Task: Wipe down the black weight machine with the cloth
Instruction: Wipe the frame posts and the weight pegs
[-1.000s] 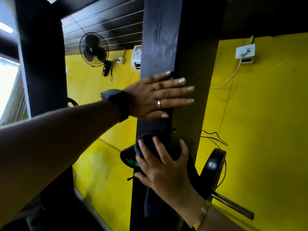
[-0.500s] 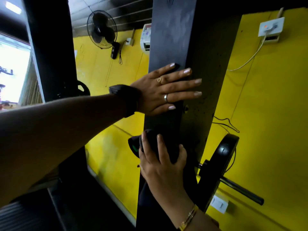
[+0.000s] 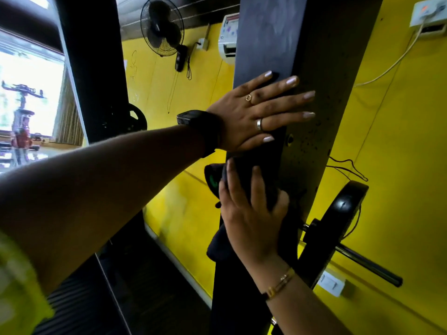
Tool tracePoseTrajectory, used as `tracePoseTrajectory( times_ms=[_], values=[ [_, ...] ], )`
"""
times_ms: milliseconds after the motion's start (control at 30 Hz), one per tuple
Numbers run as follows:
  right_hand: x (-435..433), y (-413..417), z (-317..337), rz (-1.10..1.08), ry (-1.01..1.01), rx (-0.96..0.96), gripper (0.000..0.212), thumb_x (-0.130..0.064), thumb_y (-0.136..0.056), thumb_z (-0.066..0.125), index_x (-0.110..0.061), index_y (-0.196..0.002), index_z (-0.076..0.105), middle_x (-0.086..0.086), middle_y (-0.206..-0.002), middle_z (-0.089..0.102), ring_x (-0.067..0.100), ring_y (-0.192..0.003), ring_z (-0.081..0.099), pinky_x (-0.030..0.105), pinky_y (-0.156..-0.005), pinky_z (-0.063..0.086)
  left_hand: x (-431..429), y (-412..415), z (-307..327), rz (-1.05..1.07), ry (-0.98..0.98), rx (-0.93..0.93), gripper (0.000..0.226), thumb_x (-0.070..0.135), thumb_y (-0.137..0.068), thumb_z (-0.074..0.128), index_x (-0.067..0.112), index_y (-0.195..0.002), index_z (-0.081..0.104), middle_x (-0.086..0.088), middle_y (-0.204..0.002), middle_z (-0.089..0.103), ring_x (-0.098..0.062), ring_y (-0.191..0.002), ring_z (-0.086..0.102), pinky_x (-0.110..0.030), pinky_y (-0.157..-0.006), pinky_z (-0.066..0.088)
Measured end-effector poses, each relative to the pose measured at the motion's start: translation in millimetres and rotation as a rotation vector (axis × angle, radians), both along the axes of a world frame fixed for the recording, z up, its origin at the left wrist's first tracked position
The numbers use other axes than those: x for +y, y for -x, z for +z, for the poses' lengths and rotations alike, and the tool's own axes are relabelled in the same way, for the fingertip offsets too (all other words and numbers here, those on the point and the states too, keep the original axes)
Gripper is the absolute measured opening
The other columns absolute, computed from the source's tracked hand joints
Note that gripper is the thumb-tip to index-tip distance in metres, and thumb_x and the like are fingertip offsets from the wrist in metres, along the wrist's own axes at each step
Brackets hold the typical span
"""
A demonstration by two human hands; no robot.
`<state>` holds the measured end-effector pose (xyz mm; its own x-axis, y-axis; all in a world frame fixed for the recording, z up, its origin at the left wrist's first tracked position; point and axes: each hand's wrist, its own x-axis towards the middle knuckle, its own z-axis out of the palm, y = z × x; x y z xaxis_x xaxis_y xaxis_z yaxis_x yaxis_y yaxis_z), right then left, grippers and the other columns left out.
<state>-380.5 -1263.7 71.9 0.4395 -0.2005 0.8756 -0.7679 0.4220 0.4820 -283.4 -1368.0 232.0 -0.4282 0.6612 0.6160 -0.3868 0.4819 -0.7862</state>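
Reaching in from the left of the frame, my left hand [image 3: 251,114] lay flat, fingers spread, on the upright of the black weight machine [image 3: 266,39], probably bracing me. Just below, my right hand [image 3: 249,213] pressed the cloth [image 3: 254,160] against it with straight fingers.

The weight machine's black upright [image 3: 271,39] runs past the top and bottom edges, so neither end shows. The right hand [image 3: 249,218] covers most of the dark cloth [image 3: 251,157], whose outline merges with the black metal. The upright hides half of the wall air conditioner [image 3: 227,37] and part of the weight plate [image 3: 343,209]. The corner cuts the wall socket [image 3: 428,10]. The yellow-green sleeve [image 3: 17,286] is a blur
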Motion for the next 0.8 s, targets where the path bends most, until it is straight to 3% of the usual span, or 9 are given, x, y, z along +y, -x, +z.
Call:
tracePoseTrajectory(
  times_ms=[133,233,367,533,667,733,800],
  values=[
    [0,12,-37,-0.055,-0.087,0.046,0.032,-0.022,-0.096,0.051,-0.023,-0.127,0.062,0.001,-0.149,0.034,0.029,-0.131,0.033,0.056,-0.091,0.033,3,0,-3,-0.004,-0.023,0.015,0.054,0.04,-0.102,0.008,0.016,-0.15,0.016,-0.009,-0.149,0.024,-0.012,-0.146,-0.016,-0.039,-0.12,0.004],
    [19,25,-58,-0.044,-0.139,0.014,0.033,-0.018,-0.099,0.041,-0.026,-0.126,0.058,-0.002,-0.15,0.033,0.03,-0.13,0.033,0.056,-0.091,0.034,4,2,-10,-0.025,-0.073,0.036,0.056,0.039,-0.102,0.008,0.013,-0.15,0.017,-0.011,-0.149,0.023,-0.011,-0.146,-0.016,-0.039,-0.12,0.003],
    [34,31,-49,-0.01,-0.072,-0.047,0.036,-0.026,-0.087,0.057,-0.03,-0.123,0.057,-0.002,-0.147,0.034,0.033,-0.127,0.033,0.053,-0.091,0.032,2,8,-21,-0.042,-0.095,0.072,0.057,0.038,-0.102,0.008,0.021,-0.154,-0.005,-0.013,-0.149,0.023,-0.013,-0.147,-0.013,-0.04,-0.12,0.003],
    [16,9,-8,0.037,-0.012,-0.056,0.031,-0.03,-0.087,0.065,-0.028,-0.117,0.064,0.0,-0.146,0.037,0.032,-0.127,0.035,0.052,-0.09,0.033,0,11,-27,-0.069,-0.125,0.09,0.055,0.04,-0.101,0.009,0.015,-0.151,0.006,-0.015,-0.149,0.025,-0.014,-0.147,-0.01,-0.04,-0.121,0.005],
    [-6,-2,-25,0.008,-0.085,-0.022,0.039,-0.019,-0.087,0.062,-0.018,-0.126,0.064,0.004,-0.144,0.049,0.03,-0.129,0.034,0.054,-0.092,0.03,0,11,-27,-0.088,-0.125,0.089,0.057,0.041,-0.102,0.008,0.021,-0.154,-0.003,-0.015,-0.148,0.025,-0.013,-0.147,-0.01,-0.04,-0.121,0.005],
    [-8,4,-47,-0.033,-0.134,0.017,0.043,-0.014,-0.09,0.055,-0.017,-0.132,0.058,0.005,-0.149,0.042,0.029,-0.132,0.031,0.055,-0.093,0.03,0,12,-29,-0.099,-0.138,0.087,0.056,0.041,-0.102,0.008,0.023,-0.153,-0.006,-0.015,-0.148,0.025,-0.013,-0.147,-0.011,-0.039,-0.121,0.004],
    [-3,17,-72,-0.084,-0.162,0.036,0.05,-0.021,-0.088,0.059,-0.02,-0.137,0.052,0.003,-0.154,0.03,0.028,-0.134,0.03,0.057,-0.095,0.03,0,12,-31,-0.113,-0.166,0.089,0.055,0.041,-0.102,0.008,0.02,-0.153,0.0,-0.017,-0.148,0.025,-0.012,-0.147,-0.01,-0.039,-0.121,0.003]
  ],
)
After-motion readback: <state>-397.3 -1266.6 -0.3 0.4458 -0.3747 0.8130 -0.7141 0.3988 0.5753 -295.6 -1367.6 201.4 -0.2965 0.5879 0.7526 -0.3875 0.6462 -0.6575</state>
